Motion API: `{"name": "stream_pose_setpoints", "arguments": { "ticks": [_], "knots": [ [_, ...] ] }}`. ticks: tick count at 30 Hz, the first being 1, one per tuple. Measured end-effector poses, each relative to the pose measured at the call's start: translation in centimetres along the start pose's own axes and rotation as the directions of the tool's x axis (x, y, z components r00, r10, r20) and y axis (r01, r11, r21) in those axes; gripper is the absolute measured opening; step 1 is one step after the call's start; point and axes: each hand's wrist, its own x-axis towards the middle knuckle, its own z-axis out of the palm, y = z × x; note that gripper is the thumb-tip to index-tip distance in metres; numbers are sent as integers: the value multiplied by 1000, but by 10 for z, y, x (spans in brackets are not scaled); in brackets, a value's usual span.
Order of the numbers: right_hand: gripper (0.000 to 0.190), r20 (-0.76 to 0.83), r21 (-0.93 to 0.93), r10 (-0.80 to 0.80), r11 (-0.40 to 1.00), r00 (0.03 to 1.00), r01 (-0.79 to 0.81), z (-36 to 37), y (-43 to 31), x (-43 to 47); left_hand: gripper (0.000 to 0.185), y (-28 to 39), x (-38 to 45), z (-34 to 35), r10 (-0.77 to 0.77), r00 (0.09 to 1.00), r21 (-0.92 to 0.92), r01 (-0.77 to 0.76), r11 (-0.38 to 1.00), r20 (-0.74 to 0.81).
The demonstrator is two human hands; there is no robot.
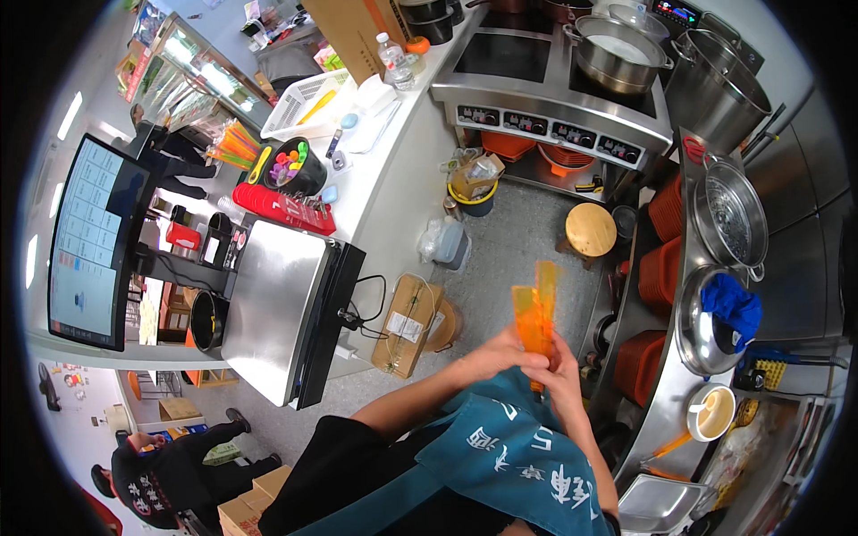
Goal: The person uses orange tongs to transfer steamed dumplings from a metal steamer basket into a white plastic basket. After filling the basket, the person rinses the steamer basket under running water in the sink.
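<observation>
My left hand [496, 355] and my right hand [564, 375] meet in front of the teal apron [509, 442]. Between them they grip several translucent orange plastic strips [529, 315], whose long ends point away from me and fan slightly apart. The fingers cover the strips' middle, and a narrow lower end shows under the thumbs. What exactly the strips are cannot be told.
A wooden stool [590, 230] and a taped cardboard box [406, 328] stand on the floor. Ahead is a steel cooktop [506, 57] with a pot [617, 50]. Steel shelving [660, 382] runs along my right. At lower left another person [161, 476] stands.
</observation>
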Motion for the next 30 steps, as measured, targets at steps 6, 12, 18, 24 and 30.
{"name": "stream_pose_setpoints", "arguments": {
  "ticks": [6, 12, 18, 24, 30],
  "knots": [
    [95, 137, -150, -4, 988, 991, 25, -16, -22, 64, 108, 62, 31, -18, 243, 951, 274, -187, 944, -191],
    [75, 126, -123, 142, 984, 982, -127, -36, -40, 115, 116, 162, 53, -73, 525, 819, 844, -98, 528, -233],
    [54, -32, -146, 211, 966, 977, -213, -67, -54, 184, 105, 334, 78, -156, 646, 762, 936, 196, -293, 43],
    [41, -206, -283, 212, 922, 955, -265, -69, -80, 290, 78, 533, 75, -299, 745, 657, 784, 402, -473, 113],
    [45, -286, -257, 282, 898, 916, -357, -33, -123, 394, 85, 644, 45, -480, 645, 637, 511, 755, -412, -422]
  ]
}}
